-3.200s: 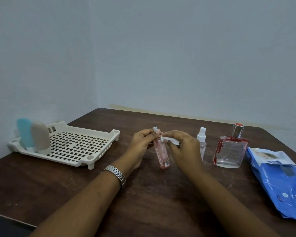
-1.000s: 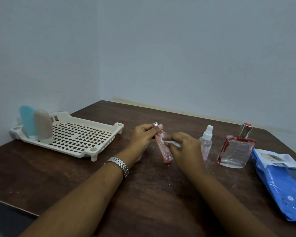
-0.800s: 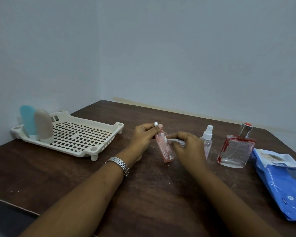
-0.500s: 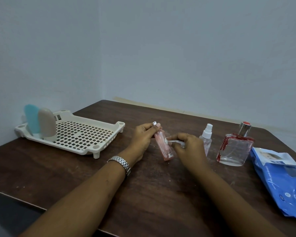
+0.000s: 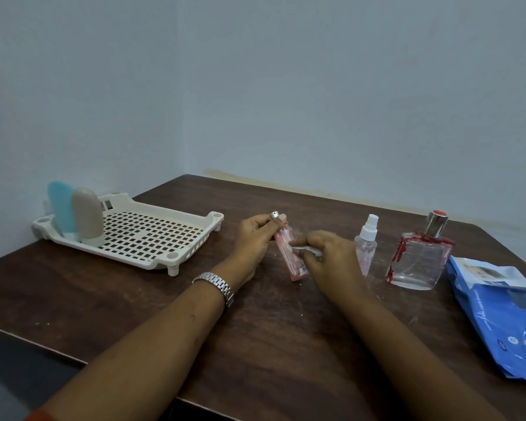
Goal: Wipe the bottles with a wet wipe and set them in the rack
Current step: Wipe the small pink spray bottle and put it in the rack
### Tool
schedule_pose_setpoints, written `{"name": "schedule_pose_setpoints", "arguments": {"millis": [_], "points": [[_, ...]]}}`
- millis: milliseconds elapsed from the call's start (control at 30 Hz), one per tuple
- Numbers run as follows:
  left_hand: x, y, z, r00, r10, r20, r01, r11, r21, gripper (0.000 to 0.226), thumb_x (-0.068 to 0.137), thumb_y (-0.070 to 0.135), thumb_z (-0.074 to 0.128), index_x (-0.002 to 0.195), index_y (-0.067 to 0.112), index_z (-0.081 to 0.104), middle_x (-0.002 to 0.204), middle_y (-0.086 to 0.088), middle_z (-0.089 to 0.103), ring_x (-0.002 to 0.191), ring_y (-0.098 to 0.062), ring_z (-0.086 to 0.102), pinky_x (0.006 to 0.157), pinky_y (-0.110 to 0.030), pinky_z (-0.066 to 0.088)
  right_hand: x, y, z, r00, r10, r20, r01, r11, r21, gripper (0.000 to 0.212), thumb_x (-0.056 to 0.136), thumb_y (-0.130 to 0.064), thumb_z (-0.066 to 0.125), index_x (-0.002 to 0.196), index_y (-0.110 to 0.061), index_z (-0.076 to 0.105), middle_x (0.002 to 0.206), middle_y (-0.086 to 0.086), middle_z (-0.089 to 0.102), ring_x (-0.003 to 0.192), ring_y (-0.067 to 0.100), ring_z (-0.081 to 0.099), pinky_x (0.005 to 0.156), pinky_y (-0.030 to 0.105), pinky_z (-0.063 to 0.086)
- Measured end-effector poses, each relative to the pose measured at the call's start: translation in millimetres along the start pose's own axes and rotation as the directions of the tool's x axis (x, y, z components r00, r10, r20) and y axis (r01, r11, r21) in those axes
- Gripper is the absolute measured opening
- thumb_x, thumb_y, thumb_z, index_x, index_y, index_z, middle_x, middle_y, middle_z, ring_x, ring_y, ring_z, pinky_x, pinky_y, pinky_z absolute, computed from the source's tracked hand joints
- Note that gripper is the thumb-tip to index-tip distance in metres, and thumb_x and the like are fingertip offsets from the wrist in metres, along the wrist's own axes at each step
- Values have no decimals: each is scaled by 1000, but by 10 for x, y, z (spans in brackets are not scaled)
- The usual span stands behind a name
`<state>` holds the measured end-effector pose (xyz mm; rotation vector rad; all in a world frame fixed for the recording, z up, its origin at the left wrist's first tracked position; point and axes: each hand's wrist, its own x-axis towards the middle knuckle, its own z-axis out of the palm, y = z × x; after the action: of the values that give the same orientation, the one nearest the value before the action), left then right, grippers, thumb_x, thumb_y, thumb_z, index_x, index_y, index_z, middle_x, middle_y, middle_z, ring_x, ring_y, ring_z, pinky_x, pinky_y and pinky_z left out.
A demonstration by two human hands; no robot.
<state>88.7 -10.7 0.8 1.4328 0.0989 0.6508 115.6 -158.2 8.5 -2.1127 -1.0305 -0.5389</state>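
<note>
We see left hand (image 5: 255, 235) pinching the bottle (image 5: 295, 267) top, right hand (image 5: 328, 253) pinching wipe (image 5: 300, 248), now slid from neck to mid-body; wiping nearly done, we judge, rack (image 5: 152, 238) next.

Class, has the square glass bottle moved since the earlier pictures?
No. The square glass bottle stands where it did, between the spray bottle and the blue wipes pack. Only the view shifted.

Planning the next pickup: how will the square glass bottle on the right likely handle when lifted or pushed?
The square glass bottle looks thick-walled, so it is probably heavy for its size and breakable if dropped. Its broad flat base suggests it would slide rather than tip. Smooth sides may be slippery once wiped.
</note>
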Motion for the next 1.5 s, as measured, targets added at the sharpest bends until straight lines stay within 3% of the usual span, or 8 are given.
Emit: {"name": "schedule_pose_setpoints", "arguments": {"millis": [133,300,667,833,1033,1200,1367,1500], "points": [[-2,-3,7,1000,12,-7,-12,1000,21,20,93,14,59,90,-3,69,73,-4,65,59,2,60,59,-11,46,-6,70,-100,993,15,116,-17,1000,17,20,83,-7,66,98,-18,72,98,-2,68,79,-1,55,67,4,41],[4,-13,6,1000,25,-7,-24,999,33,21,92,15,60,90,-4,69,70,-2,65,56,4,58,56,-10,44,15,31,-46,1000,-8,19,7,1000,27,17,82,-6,68,96,-15,72,94,-2,68,73,-7,50,64,1,39],[25,-34,5,999,25,-30,-23,999,45,17,90,17,64,83,3,71,69,-2,66,61,-3,61,60,-16,47,6,-11,-65,998,-13,57,13,1000,0,17,83,-8,66,96,-17,72,96,-6,63,79,-1,51,67,3,37],[30,-24,-1,999,27,-35,-25,998,58,16,90,17,64,80,7,71,69,-1,67,64,-5,63,62,-17,50,-2,24,-130,984,-15,179,20,1000,-22,18,81,-5,67,92,-18,73,94,-4,63,83,5,54,70,9,39],[30,-24,-7,999,35,-31,-33,998,55,18,90,16,63,79,5,70,65,2,66,61,-4,62,62,-17,49,25,-7,-81,996,-16,83,16,1000,-4,19,81,-2,65,91,-17,73,92,-4,62,79,2,53,67,5,37],[41,-18,-1,999,26,-43,-23,997,67,18,90,16,63,78,5,71,67,0,67,60,-3,63,61,-15,50,29,56,-154,973,5,232,1,1000,-27,20,80,-5,67,91,-20,73,90,-11,58,78,-1,51,66,3,38],[57,-33,-1,999,17,-35,-14,997,81,18,91,19,63,78,8,71,69,0,68,63,-4,64,64,-17,51,39,66,-153,990,15,142,-16,1000,3,19,80,-1,66,88,-17,73,91,-4,64,80,2,54,70,6,38],[74,-38,-13,999,3,-36,0,996,85,19,91,20,63,78,9,71,70,0,68,65,-6,64,65,-19,52,17,16,-184,968,0,252,2,1000,-9,18,80,-5,68,91,-18,74,93,-7,61,83,4,53,69,6,39]]}}
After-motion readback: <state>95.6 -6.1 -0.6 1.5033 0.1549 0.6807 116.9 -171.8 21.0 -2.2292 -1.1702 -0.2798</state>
